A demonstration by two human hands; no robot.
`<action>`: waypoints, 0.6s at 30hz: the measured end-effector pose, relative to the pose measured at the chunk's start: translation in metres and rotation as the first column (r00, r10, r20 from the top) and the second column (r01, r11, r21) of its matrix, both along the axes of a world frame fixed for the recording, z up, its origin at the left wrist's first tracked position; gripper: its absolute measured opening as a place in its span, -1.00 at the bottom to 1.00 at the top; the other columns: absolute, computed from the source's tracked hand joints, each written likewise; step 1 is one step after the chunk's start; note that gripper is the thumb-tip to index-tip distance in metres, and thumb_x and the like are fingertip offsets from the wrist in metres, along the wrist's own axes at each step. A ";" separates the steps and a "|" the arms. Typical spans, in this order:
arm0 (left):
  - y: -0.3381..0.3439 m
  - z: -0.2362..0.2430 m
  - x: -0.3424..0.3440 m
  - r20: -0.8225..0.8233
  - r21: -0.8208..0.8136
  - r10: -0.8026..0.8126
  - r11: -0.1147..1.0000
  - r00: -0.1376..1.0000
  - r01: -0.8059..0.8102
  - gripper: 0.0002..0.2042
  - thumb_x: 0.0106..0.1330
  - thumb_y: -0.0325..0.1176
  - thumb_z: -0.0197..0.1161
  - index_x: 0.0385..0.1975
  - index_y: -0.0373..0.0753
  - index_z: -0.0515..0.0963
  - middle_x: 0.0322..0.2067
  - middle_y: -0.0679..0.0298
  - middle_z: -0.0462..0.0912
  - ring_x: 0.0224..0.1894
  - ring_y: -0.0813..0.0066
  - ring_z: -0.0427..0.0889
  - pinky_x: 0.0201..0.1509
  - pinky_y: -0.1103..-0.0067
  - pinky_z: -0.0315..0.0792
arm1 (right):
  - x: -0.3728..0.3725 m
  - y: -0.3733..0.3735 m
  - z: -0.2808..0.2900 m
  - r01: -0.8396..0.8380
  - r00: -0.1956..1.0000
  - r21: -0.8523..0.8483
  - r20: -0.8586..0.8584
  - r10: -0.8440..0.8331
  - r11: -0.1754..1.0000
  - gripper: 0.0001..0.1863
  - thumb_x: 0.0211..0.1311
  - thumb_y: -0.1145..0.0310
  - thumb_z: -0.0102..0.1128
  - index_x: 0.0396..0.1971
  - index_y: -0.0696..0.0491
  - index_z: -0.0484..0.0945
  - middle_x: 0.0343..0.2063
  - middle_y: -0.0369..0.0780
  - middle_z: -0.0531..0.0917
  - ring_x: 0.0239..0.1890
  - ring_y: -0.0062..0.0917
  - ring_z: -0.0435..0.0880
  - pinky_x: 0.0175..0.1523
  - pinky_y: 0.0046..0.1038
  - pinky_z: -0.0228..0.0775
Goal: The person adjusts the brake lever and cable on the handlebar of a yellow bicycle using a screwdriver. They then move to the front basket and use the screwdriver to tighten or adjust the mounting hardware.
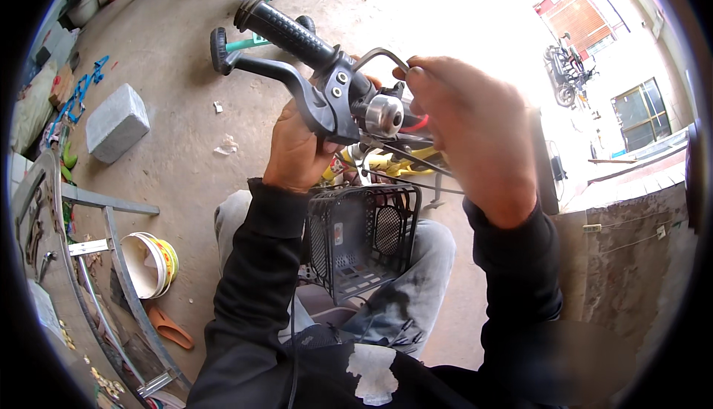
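A bicycle handlebar with a black rubber grip (290,31) rises in the upper middle. Below the grip runs a black brake lever (278,67), its bracket (336,104) showing two bolts. Beneath the bracket, my left hand (297,145) is wrapped around the lever assembly, its fingers partly hidden. My right hand (475,123), slightly blurred, pinches one end of a bent hex key (380,52). The other end reaches down behind the bracket, where its tip is hidden. Between my hands sits a silver bell (385,115). A black basket (364,238) hangs below, between my knees.
On the left stand a metal-framed table (111,201), a white bucket (148,264) and a grey block (117,123). An orange slipper (171,329) lies on the floor. A small teal-framed wheeled thing (249,41) is beyond the handlebar. A low wall (631,260) borders the right.
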State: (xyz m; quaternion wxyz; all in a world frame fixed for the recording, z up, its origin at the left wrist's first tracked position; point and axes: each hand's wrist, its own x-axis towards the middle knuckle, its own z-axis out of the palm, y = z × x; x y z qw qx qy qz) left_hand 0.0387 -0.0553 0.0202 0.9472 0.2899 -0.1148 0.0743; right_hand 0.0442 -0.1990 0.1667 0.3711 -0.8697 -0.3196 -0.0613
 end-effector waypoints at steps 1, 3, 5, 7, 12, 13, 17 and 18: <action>0.000 0.000 -0.001 0.013 0.015 0.009 1.000 1.000 -0.009 -0.60 0.37 -0.16 -0.06 0.13 -0.20 0.29 -0.13 0.25 0.53 -0.58 0.86 0.33 -0.68 0.89 0.08 | 0.000 0.001 -0.001 0.001 1.000 -0.003 -0.006 -0.001 1.000 -0.82 0.18 0.44 0.12 -0.26 0.18 0.58 -0.58 -0.27 0.63 -0.65 -0.73 0.51 -0.59 -0.67 0.29; 0.000 0.000 -0.003 0.023 0.016 0.007 1.000 1.000 -0.007 -0.60 0.37 -0.19 -0.06 0.14 -0.20 0.28 -0.16 0.28 0.53 -0.59 0.85 0.30 -0.68 0.88 0.08 | 0.000 0.001 -0.004 0.004 1.000 -0.008 -0.020 -0.004 1.000 -0.80 0.19 0.41 0.13 -0.24 0.17 0.59 -0.63 -0.28 0.63 -0.67 -0.75 0.50 -0.60 -0.70 0.27; -0.001 0.002 -0.005 0.023 0.007 0.018 1.000 1.000 -0.018 -0.60 0.37 -0.21 -0.06 0.16 -0.20 0.27 -0.19 0.31 0.53 -0.60 0.85 0.27 -0.68 0.88 0.08 | -0.002 0.003 -0.004 0.023 0.998 0.026 -0.067 -0.021 0.999 -0.83 0.17 0.43 0.16 -0.30 0.19 0.60 -0.65 -0.25 0.59 -0.61 -0.73 0.48 -0.51 -0.64 0.30; -0.002 0.007 -0.007 0.018 -0.012 0.044 0.999 0.999 -0.044 -0.60 0.38 -0.23 -0.07 0.18 -0.20 0.26 -0.23 0.35 0.53 -0.61 0.85 0.25 -0.68 0.88 0.07 | -0.004 0.005 -0.004 0.037 0.996 0.036 -0.081 -0.034 0.999 -0.85 0.15 0.44 0.18 -0.33 0.20 0.60 -0.66 -0.23 0.57 -0.58 -0.72 0.47 -0.46 -0.61 0.32; -0.005 0.011 -0.011 -0.006 -0.009 0.077 0.997 0.997 -0.077 -0.58 0.40 -0.21 -0.14 0.19 -0.26 0.25 -0.19 0.28 0.54 -0.63 0.86 0.22 -0.66 0.87 0.08 | -0.006 0.010 -0.003 0.070 0.995 0.040 -0.069 -0.067 0.997 -0.83 0.15 0.42 0.18 -0.33 0.20 0.61 -0.65 -0.20 0.58 -0.59 -0.69 0.49 -0.45 -0.61 0.33; -0.006 0.012 -0.012 -0.016 0.009 0.096 0.995 0.995 -0.096 -0.57 0.41 -0.18 -0.17 0.18 -0.30 0.25 -0.16 0.23 0.55 -0.64 0.86 0.21 -0.66 0.88 0.08 | -0.006 0.011 -0.003 0.081 0.994 0.028 -0.070 -0.079 0.996 -0.83 0.15 0.41 0.18 -0.33 0.19 0.61 -0.65 -0.19 0.58 -0.59 -0.67 0.50 -0.45 -0.60 0.33; -0.004 0.012 -0.011 -0.012 -0.020 0.043 0.999 0.999 -0.044 -0.58 0.40 -0.21 -0.13 0.18 -0.26 0.25 -0.19 0.28 0.55 -0.64 0.86 0.22 -0.65 0.86 0.08 | -0.007 0.010 -0.010 0.081 0.994 0.028 0.069 -0.083 0.996 -0.84 0.15 0.40 0.18 -0.35 0.19 0.59 -0.65 -0.12 0.57 -0.60 -0.52 0.57 -0.46 -0.54 0.34; -0.003 0.009 -0.010 -0.011 -0.007 0.034 0.999 0.999 -0.034 -0.58 0.40 -0.21 -0.10 0.20 -0.23 0.25 -0.21 0.34 0.54 -0.64 0.85 0.21 -0.65 0.85 0.07 | -0.007 0.010 -0.014 0.063 0.988 0.040 0.138 -0.068 0.997 -0.84 0.15 0.40 0.17 -0.35 0.19 0.59 -0.65 -0.10 0.57 -0.61 -0.46 0.59 -0.47 -0.52 0.35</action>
